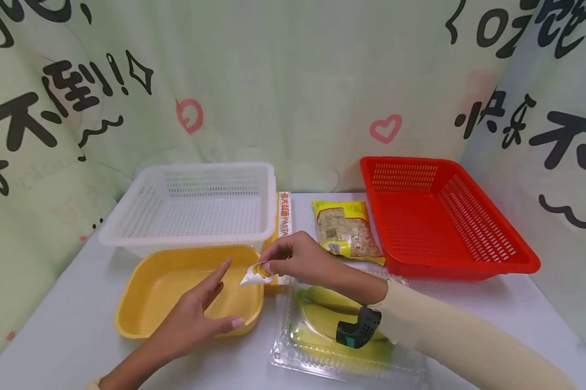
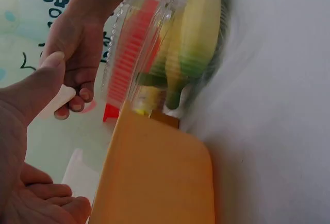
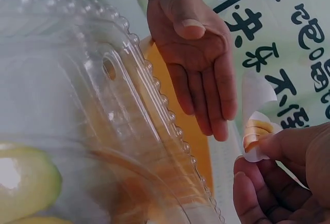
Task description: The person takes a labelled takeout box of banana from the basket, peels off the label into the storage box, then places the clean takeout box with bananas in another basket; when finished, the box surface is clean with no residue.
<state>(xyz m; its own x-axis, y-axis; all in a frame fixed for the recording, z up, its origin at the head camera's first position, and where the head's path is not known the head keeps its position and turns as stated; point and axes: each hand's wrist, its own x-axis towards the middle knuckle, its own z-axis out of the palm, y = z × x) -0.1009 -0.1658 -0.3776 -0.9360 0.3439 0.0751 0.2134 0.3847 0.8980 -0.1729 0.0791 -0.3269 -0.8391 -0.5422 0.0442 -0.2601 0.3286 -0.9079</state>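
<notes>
A small white sticker with a banana picture (image 1: 256, 274) is pinched between the thumb and fingers of my right hand (image 1: 305, 260); in the right wrist view one end of the sticker (image 3: 256, 87) curls. My left hand (image 1: 197, 317) hovers over the yellow tub (image 1: 137, 303), fingers straight and thumb spread, holding nothing. Below my right forearm lies a clear plastic clamshell box (image 1: 279, 355) with several yellow-green bananas (image 1: 317, 319) inside. The forearm hides part of the box.
Behind the tub stands a white basket (image 1: 186, 238). An orange pasta box (image 1: 284, 214) is partly hidden beside it. A yellow-topped food packet (image 1: 346, 230) lies left of a red basket (image 1: 458, 265). Printed curtains (image 1: 293, 97) enclose the table.
</notes>
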